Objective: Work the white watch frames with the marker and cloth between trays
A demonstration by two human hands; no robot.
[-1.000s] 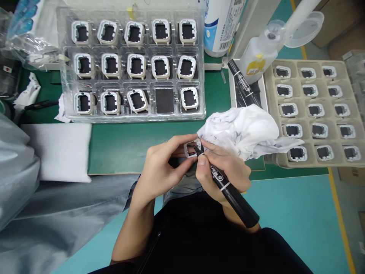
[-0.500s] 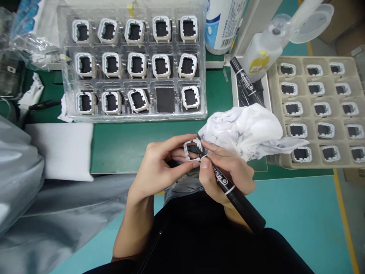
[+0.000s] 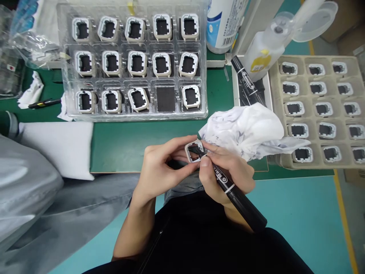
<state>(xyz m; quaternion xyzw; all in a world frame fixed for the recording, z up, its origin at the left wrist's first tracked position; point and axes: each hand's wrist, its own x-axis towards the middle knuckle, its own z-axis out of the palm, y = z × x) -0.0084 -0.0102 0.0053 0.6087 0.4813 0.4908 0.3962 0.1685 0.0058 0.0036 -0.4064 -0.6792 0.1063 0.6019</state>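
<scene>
Between the fingertips and thumb of my left hand [image 3: 159,167] is a small white square frame [image 3: 188,152], held over the table's front edge. A black marker [image 3: 236,198] is gripped in my right hand [image 3: 225,171], its tip at the inside of the frame. Fingers of my right hand also reach the frame's right side. Just beyond my right hand lies a crumpled white cloth [image 3: 245,129]. A clear plastic tray [image 3: 134,117] behind my hands carries several similar frames; one compartment in its front row shows only a dark pad [image 3: 165,99].
A beige tray [image 3: 285,164] with several frames stands on the right. Behind the cloth are another marker [image 3: 245,80], a squeeze bottle [image 3: 258,57] and a blue-white bottle [image 3: 224,24]. White foam [image 3: 62,148] lies at left, beside a person's grey sleeve [image 3: 25,182].
The white frame has tilted slightly between my fingers, with the marker tip still at it. At the left, the person's grey clothing has shifted down and to the right.
</scene>
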